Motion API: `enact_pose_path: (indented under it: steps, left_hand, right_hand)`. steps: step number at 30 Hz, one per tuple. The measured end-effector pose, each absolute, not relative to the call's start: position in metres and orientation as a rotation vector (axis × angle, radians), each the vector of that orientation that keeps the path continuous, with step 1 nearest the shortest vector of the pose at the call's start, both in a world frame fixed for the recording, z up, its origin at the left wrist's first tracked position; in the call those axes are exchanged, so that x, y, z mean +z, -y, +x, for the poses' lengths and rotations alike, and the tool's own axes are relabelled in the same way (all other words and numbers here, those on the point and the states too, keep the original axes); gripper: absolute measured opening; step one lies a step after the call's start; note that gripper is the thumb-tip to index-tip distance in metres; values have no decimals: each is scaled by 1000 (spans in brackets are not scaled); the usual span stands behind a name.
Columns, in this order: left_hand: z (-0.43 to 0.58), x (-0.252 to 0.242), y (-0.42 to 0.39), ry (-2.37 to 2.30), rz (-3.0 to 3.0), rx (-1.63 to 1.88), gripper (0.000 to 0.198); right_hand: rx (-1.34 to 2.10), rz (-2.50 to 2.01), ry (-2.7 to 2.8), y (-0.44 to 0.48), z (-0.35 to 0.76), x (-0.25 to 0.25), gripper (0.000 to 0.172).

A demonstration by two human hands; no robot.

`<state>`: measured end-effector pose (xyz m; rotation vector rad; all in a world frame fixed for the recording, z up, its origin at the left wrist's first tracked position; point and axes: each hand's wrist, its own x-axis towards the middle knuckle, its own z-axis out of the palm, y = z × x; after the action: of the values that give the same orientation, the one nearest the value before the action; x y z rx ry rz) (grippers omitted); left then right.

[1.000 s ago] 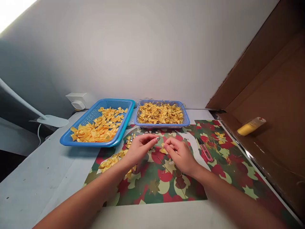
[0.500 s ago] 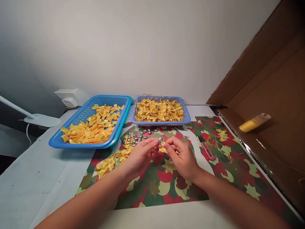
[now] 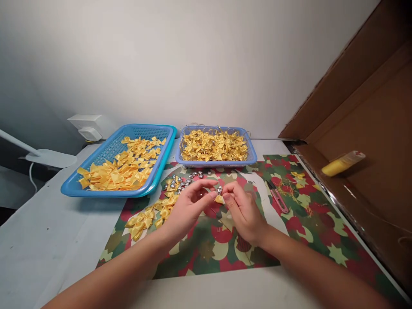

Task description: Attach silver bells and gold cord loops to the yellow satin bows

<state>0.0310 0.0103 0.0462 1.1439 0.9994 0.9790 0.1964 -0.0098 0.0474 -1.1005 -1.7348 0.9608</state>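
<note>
My right hand (image 3: 246,210) pinches a yellow ribbon bow (image 3: 219,199) between thumb and index finger; most of the bow is hidden behind the fingers. A small silver jingle bell (image 3: 219,189) sits at the top of this bow. Just left of it, my left hand (image 3: 193,206) has thumb and index finger apart, with a gap between them and nothing seen inside. Its fingertips are close to the bell. More silver bells (image 3: 189,179) lie loose beyond my left hand, and several yellow bows (image 3: 144,219) lie in a row beside my left forearm.
A blue basket (image 3: 106,195) of yellow bows stands at the left; another basket (image 3: 219,164) holds bows with gold cords. Pink thread snips (image 3: 279,199) and loose yellow threads (image 3: 289,189) lie right on the patterned mat (image 3: 219,257). A yellow thread spool (image 3: 343,164) rests by the cardboard (image 3: 360,107).
My left thumb and index finger have come off the bell and spread apart. My right hand keeps its pinch on the bow. The view has shifted slightly.
</note>
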Motion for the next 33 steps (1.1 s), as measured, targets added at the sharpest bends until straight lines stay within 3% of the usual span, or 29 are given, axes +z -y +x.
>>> enact_pose_path:
  steps: [6,14,20,28,33]
  left_hand:
    - [26,49,-14,-971,1459,1108,14]
    - [24,50,-13,-989,1376,1036,21]
    - [20,47,-15,-937,1567,1003,11]
    - [18,64,-15,-954,1878,1096,10]
    - [20,70,-14,-957,1950,1127,10]
  right_hand:
    - [1031,-1089,1769,11,196,46,12]
    - [1092,-1046,1714,13,195,43,16]
    - [1174,-1040,1633,14,196,36,23]
    - [725,-1043,1955,-1,210,65,9]
    - [789,-983,1908,-3,213,77,15]
